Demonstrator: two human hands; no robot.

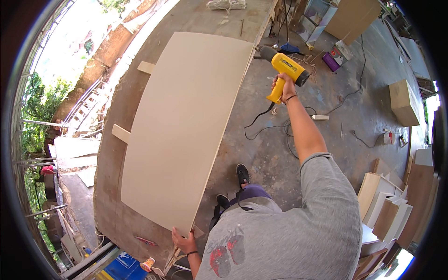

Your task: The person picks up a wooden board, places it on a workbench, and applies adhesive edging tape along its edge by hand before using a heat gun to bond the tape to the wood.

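Note:
A large off-white panel (182, 126) lies flat on a long workbench (109, 186), its right edge running along the bench's side. Wrapped around the handle of a yellow heat gun (288, 68), my right hand (285, 88) holds it out beside the panel's far right corner. The dark nozzle points at that edge, close to it; whether it touches I cannot tell. At the panel's near end, my left hand (185, 241) grips the edge by the corner, fingertips on the top face. Two wooden strips (121, 134) stick out from under the panel's left side.
The heat gun's black cord trails over the concrete floor (280, 158) to a white power strip (320, 117). Stacked boards and cabinet parts (383, 205) stand at right. A red-handled tool (146, 241) and an orange cup (147, 264) are near my left hand.

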